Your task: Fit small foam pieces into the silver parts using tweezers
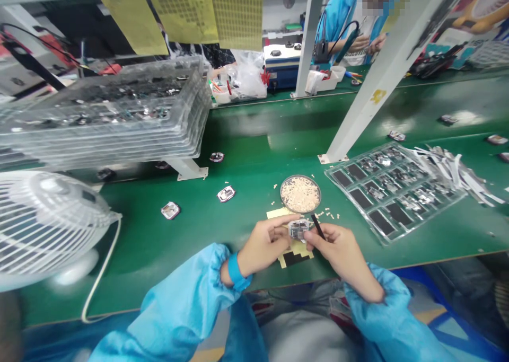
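Note:
Between both hands, over the green bench, is a small electronic module (pixel 298 228) with a clear-edged frame and dark and silvery parts. My left hand (pixel 267 241) grips its left side, thumb and fingers closed on it. My right hand (pixel 336 245) touches the module's right edge with its fingertips and holds a thin black stick (pixel 317 227), perhaps tweezers, tilted upward. Beneath them lies a yellow sheet (pixel 283 212) with a dark patch at its lower part. Just beyond stands a round dish (pixel 282 193) of small beige pieces, several of them scattered around it.
At right, a clear compartment tray (pixel 368 213) holds dark pads and silvery parts beside a pile of pale strips (pixel 457 171). More modules (pixel 226 193) lie on the bench. A white fan (pixel 51 219) and stacked trays (pixel 159 139) stand left. A slanted post (pixel 358 113) rises ahead; a co-worker (pixel 345 12) is beyond.

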The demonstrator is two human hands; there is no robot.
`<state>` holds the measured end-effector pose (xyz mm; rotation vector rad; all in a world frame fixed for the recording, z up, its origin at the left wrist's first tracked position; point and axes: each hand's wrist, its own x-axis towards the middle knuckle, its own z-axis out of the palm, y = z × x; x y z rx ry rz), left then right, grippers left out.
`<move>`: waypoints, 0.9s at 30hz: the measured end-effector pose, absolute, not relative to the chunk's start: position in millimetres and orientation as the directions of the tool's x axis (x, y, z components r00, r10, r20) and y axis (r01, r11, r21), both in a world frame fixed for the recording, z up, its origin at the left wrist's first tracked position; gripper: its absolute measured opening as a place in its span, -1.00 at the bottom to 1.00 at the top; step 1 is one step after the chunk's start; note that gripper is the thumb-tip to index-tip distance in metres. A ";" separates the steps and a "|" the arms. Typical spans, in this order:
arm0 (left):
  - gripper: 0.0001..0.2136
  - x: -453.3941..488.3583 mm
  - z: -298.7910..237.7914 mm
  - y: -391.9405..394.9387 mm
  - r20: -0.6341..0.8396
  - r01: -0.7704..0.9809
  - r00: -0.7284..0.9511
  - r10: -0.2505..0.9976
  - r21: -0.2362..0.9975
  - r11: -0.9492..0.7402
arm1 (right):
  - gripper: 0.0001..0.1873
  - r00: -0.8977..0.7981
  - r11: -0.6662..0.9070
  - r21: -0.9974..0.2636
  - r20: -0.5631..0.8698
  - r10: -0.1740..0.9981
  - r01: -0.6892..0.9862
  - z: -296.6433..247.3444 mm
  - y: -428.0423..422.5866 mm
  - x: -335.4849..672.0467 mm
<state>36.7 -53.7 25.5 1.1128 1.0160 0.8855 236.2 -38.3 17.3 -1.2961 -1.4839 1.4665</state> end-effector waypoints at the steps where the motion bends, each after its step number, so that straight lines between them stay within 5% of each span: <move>1: -0.47 37.0 25.6 -54.2 -0.173 -0.051 0.299 0.939 0.979 0.196 | -0.61 -0.277 -0.137 -0.970 -0.191 0.942 0.203 17.7 -38.1 235.4; 15: -0.52 37.2 21.7 -54.8 -0.102 0.034 0.282 0.954 0.995 0.096 | -0.57 -0.277 -0.229 -0.953 -0.279 0.919 0.199 15.2 -35.7 240.1; 27: -0.60 39.3 30.6 -55.4 0.052 0.338 0.226 0.973 0.932 -0.128 | -0.53 -0.280 -0.210 -0.955 -0.264 0.923 0.208 13.7 -35.1 238.1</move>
